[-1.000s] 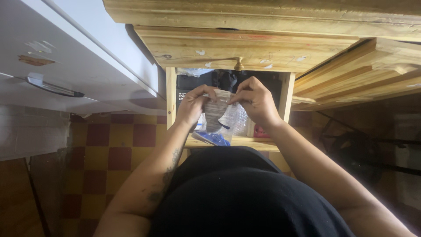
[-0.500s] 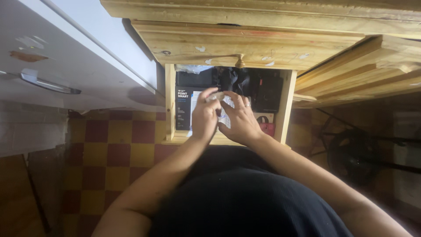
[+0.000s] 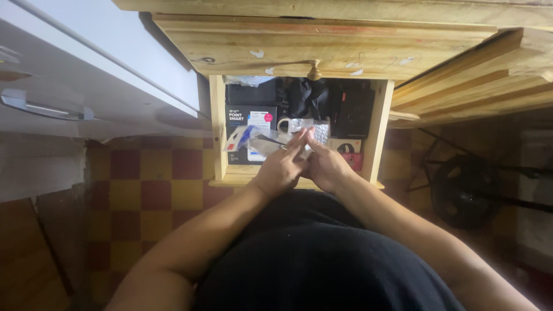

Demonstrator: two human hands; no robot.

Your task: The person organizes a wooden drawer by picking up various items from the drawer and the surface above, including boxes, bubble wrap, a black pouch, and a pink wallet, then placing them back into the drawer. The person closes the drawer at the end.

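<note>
Nearest, a black shirt (image 3: 322, 259) filling the lower middle, both bare forearms reaching forward from it. To the left below, a red-and-yellow checked floor (image 3: 144, 184).

Just beyond, left hand (image 3: 282, 167) and right hand (image 3: 325, 167) pressed side by side over the front edge of an open wooden drawer (image 3: 218, 126). Left fingers (image 3: 299, 141) stretched forward and laid on a clear plastic packet (image 3: 271, 144) with a blue-and-white strip at its left end; pinching or merely resting, cannot tell. Right fingers curled inward beside the left hand, touching the same crumpled plastic; actual grip hidden behind the left hand, so cannot tell either.

Packet lying inside the drawer, toward the front and middle, on top of a dark flat box (image 3: 245, 118) with a white label. Just behind the fingertips, a silvery blister sheet (image 3: 305, 125). To the right, a small pink-and-white box (image 3: 348, 152) against the drawer's right wall.

Farther back in the drawer, black pouches and cases (image 3: 311, 98) packed side by side.

Beyond those, a round brass knob (image 3: 314, 72) on a pale wooden panel (image 3: 322, 49). Far left, a white cabinet (image 3: 75, 75) with a metal handle. Far right, dark round shape with wires on the floor, too dim to identify.
</note>
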